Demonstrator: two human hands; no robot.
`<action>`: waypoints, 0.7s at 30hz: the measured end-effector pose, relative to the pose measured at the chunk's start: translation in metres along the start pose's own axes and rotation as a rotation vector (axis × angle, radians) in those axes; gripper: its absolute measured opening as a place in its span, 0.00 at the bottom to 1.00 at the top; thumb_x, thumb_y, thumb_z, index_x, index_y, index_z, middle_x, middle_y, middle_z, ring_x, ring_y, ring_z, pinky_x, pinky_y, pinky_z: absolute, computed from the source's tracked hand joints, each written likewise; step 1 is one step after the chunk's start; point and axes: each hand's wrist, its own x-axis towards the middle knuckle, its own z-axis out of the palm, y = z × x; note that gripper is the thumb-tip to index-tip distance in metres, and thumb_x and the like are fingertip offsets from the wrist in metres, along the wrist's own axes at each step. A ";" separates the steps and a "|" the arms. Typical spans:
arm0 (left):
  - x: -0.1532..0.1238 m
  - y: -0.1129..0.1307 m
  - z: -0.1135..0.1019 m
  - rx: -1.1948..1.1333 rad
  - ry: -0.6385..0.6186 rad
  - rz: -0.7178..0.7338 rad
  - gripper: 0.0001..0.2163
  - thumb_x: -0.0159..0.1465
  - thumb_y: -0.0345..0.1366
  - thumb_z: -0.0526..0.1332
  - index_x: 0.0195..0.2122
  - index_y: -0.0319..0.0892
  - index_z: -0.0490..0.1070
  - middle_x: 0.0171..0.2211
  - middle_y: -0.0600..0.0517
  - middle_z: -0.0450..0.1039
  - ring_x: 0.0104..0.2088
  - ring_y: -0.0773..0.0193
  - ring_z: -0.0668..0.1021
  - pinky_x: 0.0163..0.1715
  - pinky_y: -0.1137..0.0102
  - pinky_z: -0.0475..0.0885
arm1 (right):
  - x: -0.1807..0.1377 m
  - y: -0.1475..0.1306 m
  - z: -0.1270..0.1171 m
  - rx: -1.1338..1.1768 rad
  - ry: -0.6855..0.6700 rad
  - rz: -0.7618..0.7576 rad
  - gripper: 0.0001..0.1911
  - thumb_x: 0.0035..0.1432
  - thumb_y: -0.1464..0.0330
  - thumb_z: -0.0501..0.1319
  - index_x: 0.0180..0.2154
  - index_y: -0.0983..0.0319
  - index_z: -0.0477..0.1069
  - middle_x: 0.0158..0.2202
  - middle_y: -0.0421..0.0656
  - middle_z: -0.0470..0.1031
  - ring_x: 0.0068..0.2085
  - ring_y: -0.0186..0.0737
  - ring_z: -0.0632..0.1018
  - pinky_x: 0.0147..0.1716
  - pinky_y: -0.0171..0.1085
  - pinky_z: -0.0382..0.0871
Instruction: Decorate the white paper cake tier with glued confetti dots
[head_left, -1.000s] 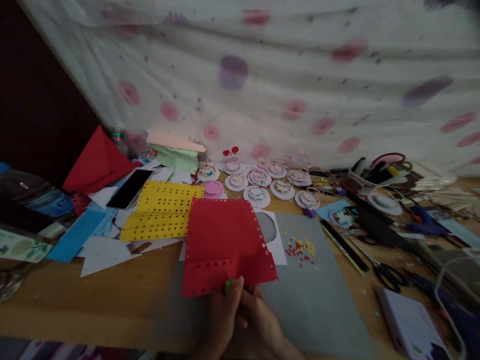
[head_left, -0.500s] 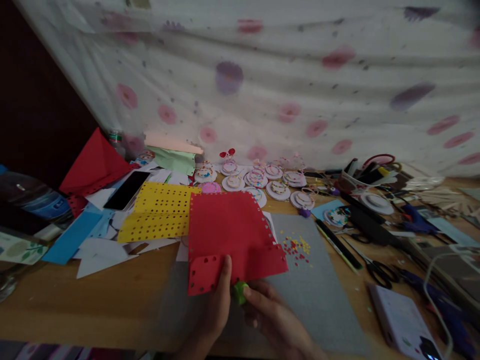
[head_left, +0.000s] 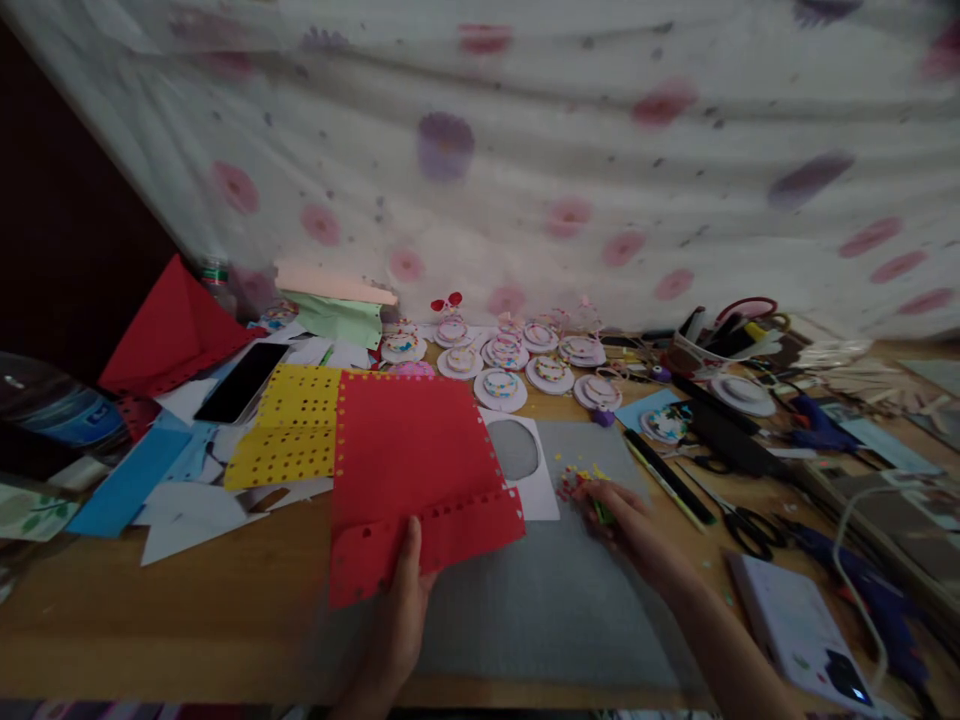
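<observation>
Paper (head_left: 281, 430), yellow and riddled with round holes; a smooth red sheet (head_left: 412, 435), edge-punched and folded, its lower flap pinched by the left hand (head_left: 405, 615); red-and-yellow confetti (head_left: 568, 482) on a grey mat (head_left: 540, 620) — beside it, the right hand (head_left: 634, 530) closed around a small green object (head_left: 602, 512).

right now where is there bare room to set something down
Bare patches: the grey mat between left hand and right hand, and the wooden tabletop left of the left hand, nearer than the white scraps. Crowded: the back, with decorated discs, and the right, with black-handled scissors.
</observation>
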 end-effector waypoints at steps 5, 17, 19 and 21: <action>0.002 -0.022 -0.019 -0.004 0.014 -0.024 0.22 0.65 0.52 0.56 0.56 0.49 0.68 0.53 0.46 0.74 0.57 0.51 0.71 0.54 0.54 0.71 | 0.015 -0.009 -0.005 -0.154 0.060 0.003 0.21 0.41 0.55 0.69 0.32 0.65 0.80 0.15 0.36 0.63 0.17 0.28 0.57 0.16 0.32 0.42; 0.014 -0.034 -0.044 0.137 0.058 -0.003 0.20 0.48 0.43 0.71 0.43 0.50 0.75 0.55 0.52 0.73 0.66 0.47 0.56 0.58 0.56 0.66 | 0.021 -0.014 -0.011 -0.029 -0.013 0.103 0.20 0.47 0.51 0.65 0.24 0.62 0.74 0.14 0.34 0.59 0.16 0.28 0.54 0.16 0.33 0.40; 0.015 -0.036 -0.044 0.113 0.045 -0.017 0.19 0.51 0.45 0.69 0.45 0.50 0.75 0.54 0.51 0.73 0.65 0.47 0.58 0.57 0.55 0.67 | 0.021 -0.014 -0.011 0.040 -0.075 0.126 0.20 0.49 0.51 0.63 0.27 0.63 0.74 0.16 0.35 0.62 0.16 0.28 0.55 0.16 0.33 0.41; 0.015 -0.036 -0.043 0.083 0.024 -0.032 0.17 0.55 0.46 0.66 0.45 0.49 0.75 0.52 0.49 0.75 0.64 0.48 0.62 0.57 0.55 0.67 | 0.022 -0.015 -0.012 0.092 -0.121 0.147 0.20 0.49 0.51 0.63 0.31 0.63 0.76 0.21 0.39 0.69 0.16 0.27 0.54 0.16 0.33 0.41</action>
